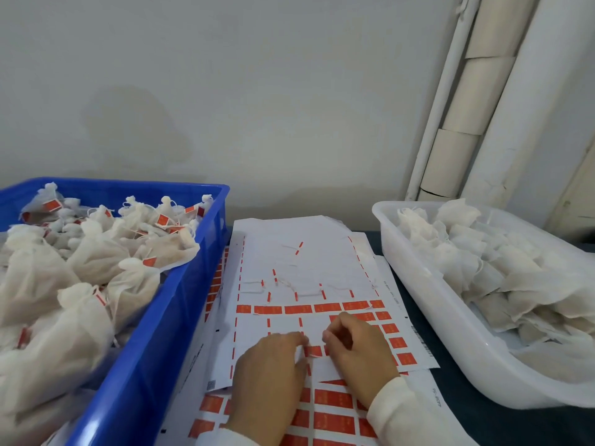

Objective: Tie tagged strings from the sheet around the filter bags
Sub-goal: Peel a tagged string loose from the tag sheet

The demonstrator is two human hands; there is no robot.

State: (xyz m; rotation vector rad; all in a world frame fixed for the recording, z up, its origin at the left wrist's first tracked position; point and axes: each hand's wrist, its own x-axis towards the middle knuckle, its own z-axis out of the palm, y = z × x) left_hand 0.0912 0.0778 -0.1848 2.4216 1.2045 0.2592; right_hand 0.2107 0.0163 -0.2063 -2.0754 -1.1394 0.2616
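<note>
your left hand (273,365) is lying palm down on the top sheet (309,262), its fingertips curling onto a red tag (314,351) near the sheet's near edge and seeming to pinch the tag's left end. your right hand (354,346) is sitting just beside it, on the tag's other side, fingers curled in toward the palm; whether they are gripping anything is impossible to tell from here. the two hands are working close together, nearly touching over that one tag. both wrists are showing white sleeves (409,413).

the top sheet is lying between the two bins, with most of its far part already stripped to white, a full row of red tags crossing its middle and a few loose strings (289,286) with thin red slivers lying on the bare area. more sheets (331,410) with full red tags are lying under it, sticking out at the near side and the left edge.

the blue crate (151,365) on your left is holding filter bags (96,252) gathered at the neck, many with red tags on them. the white tub (450,333) on your right is holding flat, untied filter bags (483,268) in a heap, well apart from both hands. cardboard tubes (476,101) are leaning against the wall (257,91) behind the tub.
</note>
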